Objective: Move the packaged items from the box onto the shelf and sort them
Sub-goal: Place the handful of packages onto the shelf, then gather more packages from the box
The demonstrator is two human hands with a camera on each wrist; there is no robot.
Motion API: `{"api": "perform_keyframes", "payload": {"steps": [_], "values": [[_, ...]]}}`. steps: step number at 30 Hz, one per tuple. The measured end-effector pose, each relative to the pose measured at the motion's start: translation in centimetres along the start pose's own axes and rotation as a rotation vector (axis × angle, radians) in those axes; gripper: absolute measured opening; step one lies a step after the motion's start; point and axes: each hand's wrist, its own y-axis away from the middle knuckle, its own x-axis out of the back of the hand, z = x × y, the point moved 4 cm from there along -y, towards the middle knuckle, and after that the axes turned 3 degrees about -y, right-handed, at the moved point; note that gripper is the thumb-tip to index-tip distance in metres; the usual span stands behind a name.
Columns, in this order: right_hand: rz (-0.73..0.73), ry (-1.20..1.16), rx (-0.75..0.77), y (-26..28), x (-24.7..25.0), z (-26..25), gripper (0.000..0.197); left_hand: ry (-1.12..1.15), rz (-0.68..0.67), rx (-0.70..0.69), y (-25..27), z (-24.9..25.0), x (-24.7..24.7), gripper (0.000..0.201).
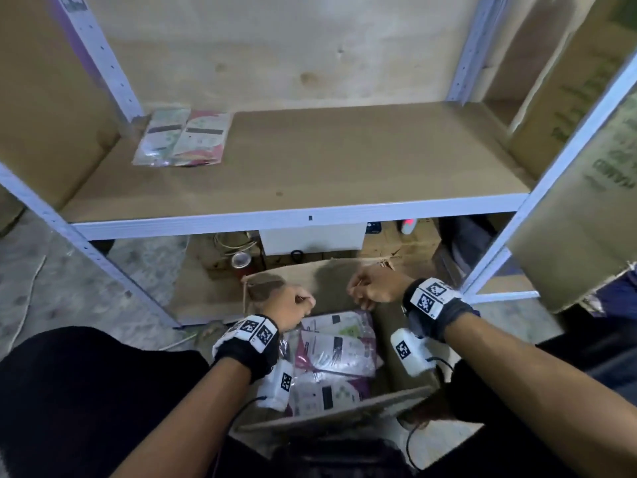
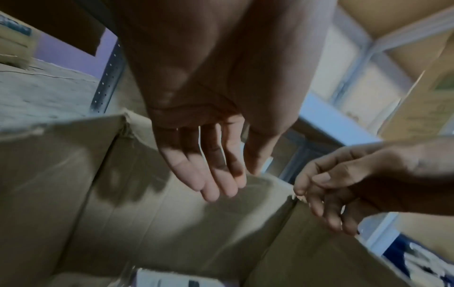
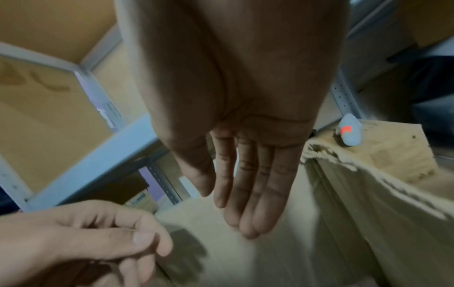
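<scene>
- Above the open box (image 1: 389, 326), at 6 o'clock, both hands are held empty
- left hand (image 1: 289, 307): fingers straight, relaxed, nothing gripped
- right hand (image 1: 375, 284): fingers extended together, nothing gripped
- packaged items (image 1: 336, 353) are piled inside the box
- two packets (image 1: 184, 138) are laid at 10 o'clock on the shelf (image 1: 310, 160)

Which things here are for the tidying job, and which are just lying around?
For the job:
- packets in the box
- cardboard box
- shelf board
- two packets on the shelf
- left hand and right hand, both empty

Just lying about:
- white bottle with red label
- metal can
- white box
</scene>
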Motion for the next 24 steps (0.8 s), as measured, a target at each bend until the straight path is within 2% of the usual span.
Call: {"api": "perform_keyframes", "payload": {"steps": [4,9,14,19,24], "values": [[-0.06,0.071,-0.076,-3.6,-2.4,3.4,0.017,-0.123,-0.161,0.089,-2.5,-1.7,-3.8,0.019],[-0.129,0.21,-0.14,-8.2,-5.8,6.3,0.013,-0.217,-0.258,0.199,-4.7,-4.4,-7.0,0.029],[-0.128,0.481,-0.172,-12.1,-8.5,9.6,0.03,-0.22,-0.327,0.257,-5.9,-7.5,-9.4,0.027],[-0.107,0.569,-0.215,-14.0,-10.1,13.7,0.044,-0.235,-0.329,0.335,-6.3,-9.3,-10.1,0.031],[-0.068,0.602,-0.186,-14.5,-11.2,15.7,0.042,-0.247,-0.321,0.377,-7.0,-9.4,-10.1,0.036]]}}
